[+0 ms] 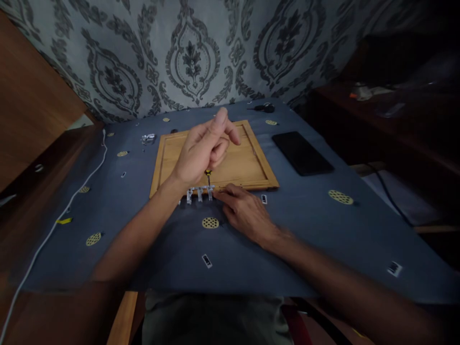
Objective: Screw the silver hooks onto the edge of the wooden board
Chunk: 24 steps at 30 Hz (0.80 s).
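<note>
A wooden panel (233, 158) with a raised frame lies flat on the table. Along its near edge sit several silver metal hinges (200, 194). My left hand (204, 148) is closed above the panel, around a screwdriver (208, 173); a bit of its yellow and black handle shows below the fingers, and the rest is hidden. The shaft points down at the rightmost hinge. Low beside that hinge, my right hand (247, 211) has its fingers together, the fingertips against the hinge and the panel's edge.
Right of the panel lies a black phone or tablet (304, 153). A loose metal hinge (148, 139) is at the back left, and a black tool (264, 108) at the back. A white cable (77, 191) runs down the left side. A patterned curtain (194, 52) hangs behind.
</note>
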Available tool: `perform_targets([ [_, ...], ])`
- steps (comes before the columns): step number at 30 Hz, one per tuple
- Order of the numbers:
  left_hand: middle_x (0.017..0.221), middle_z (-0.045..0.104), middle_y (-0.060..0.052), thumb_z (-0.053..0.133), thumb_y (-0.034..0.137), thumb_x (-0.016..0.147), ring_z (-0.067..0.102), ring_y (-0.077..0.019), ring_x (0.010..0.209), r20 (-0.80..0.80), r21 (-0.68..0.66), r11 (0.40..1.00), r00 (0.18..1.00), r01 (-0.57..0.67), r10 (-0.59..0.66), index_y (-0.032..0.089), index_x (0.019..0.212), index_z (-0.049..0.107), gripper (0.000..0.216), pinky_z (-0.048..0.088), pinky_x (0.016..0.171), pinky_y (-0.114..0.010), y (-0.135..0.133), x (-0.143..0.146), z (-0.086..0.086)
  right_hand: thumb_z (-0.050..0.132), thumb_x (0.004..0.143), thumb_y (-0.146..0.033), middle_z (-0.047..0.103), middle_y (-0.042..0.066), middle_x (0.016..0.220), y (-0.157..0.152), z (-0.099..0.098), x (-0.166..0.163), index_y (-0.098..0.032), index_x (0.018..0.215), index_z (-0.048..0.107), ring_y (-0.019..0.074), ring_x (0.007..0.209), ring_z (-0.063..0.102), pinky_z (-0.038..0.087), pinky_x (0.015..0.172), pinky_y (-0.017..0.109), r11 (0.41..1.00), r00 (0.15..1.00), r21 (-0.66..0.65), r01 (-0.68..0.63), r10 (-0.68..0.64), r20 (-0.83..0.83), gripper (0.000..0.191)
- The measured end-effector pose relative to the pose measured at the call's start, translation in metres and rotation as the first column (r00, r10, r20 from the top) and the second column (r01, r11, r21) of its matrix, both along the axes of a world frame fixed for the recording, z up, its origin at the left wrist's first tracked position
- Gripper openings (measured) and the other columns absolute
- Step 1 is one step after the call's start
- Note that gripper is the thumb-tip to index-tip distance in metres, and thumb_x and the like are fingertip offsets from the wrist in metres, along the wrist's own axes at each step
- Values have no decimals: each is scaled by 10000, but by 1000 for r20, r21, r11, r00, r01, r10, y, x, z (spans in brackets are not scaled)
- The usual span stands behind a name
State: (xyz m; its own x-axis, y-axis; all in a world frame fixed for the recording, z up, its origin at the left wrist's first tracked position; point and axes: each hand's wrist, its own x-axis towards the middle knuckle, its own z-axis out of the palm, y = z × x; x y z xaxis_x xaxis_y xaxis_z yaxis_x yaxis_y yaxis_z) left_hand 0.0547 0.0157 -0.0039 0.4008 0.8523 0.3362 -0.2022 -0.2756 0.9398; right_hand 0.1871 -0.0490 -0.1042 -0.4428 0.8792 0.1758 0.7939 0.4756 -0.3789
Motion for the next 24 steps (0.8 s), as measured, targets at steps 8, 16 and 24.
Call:
perform_targets([
  [8, 544, 367, 58, 559, 421, 984, 365, -46, 433, 38, 67, 962, 964, -265, 263, 183, 763, 605, 328, 317, 423, -172, -5, 2, -6, 494, 843, -18, 675, 89, 1049, 0, -2, 1, -209, 1236, 715, 202, 903, 633, 484, 744, 298, 1000, 1000, 17, -18, 18, -14, 490],
  [16, 438, 212, 101, 456, 633, 962, 139, -39, 348, 75, -8, 995, 992, -100, 100, 169, 722, 579, 537, 139, 343, -188, 1, 0, 0, 503, 844, -36, 675, 76, 1022, 0, -2, 1, -217, 1222, 721, 187, 871, 629, 480, 720, 276, 999, 1000, 32, -5, 5, -1, 472],
  [24, 458, 310, 71, 499, 580, 964, 264, -40, 373, 93, 33, 965, 962, -260, 256, 161, 686, 589, 511, 240, 371, -184, 3, -2, -4, 504, 837, -29, 675, 77, 1004, 0, -5, 2, -220, 1248, 712, 188, 852, 619, 471, 700, 274, 997, 1000, 76, -14, 16, -16, 499],
])
